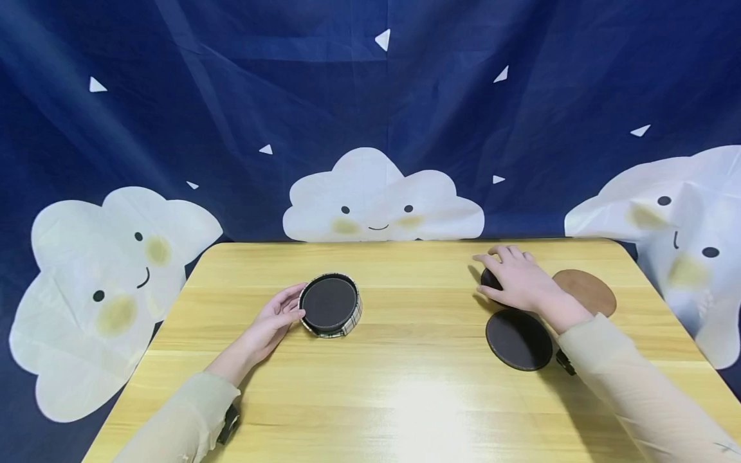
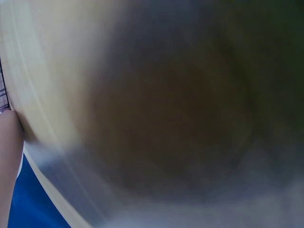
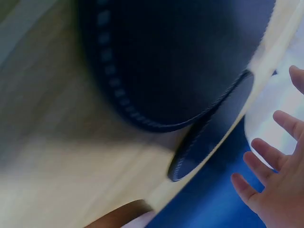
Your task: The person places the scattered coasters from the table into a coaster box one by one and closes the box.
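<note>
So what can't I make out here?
Head view: far dark disc, partly covered by the right hand; brown disc, partly behind that wrist.
Left wrist view: large dark shape, blurred; plaid holder, cut off by left edge.
Right wrist view: near dark disc, cut off by top edge.

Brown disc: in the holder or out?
Out: brown disc lies on the table, by the right hand, apart from the holder.

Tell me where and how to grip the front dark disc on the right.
Probably pinch the front dark disc by its rim, from the left: it lies flat and looks thin, bare table borders that edge, and the right sleeve is close by the opposite side.
</note>
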Tool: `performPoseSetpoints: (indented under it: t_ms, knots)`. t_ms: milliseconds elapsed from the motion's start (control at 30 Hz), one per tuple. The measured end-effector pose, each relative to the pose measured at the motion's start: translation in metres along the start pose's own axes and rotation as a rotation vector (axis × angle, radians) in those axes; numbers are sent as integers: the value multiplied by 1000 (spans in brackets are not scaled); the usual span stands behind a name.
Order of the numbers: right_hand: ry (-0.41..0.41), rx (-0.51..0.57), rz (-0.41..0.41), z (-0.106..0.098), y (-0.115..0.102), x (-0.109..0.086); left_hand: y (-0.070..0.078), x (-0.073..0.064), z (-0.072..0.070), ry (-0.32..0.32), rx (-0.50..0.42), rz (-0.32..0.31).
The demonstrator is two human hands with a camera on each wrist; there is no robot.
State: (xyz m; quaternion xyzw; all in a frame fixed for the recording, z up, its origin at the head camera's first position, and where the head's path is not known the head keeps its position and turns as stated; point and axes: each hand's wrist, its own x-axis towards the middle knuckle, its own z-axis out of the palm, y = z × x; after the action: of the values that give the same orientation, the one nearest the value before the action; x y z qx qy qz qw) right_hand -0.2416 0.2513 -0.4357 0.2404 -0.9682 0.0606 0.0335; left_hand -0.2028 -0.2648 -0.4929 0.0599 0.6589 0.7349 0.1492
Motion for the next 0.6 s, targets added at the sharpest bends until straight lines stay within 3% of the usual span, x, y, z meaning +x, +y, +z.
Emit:
performPoseSetpoints:
  t_ms: [600]
  knots:
    - [-80,17,97,19,20,-11,1,0,0,7,4,1]
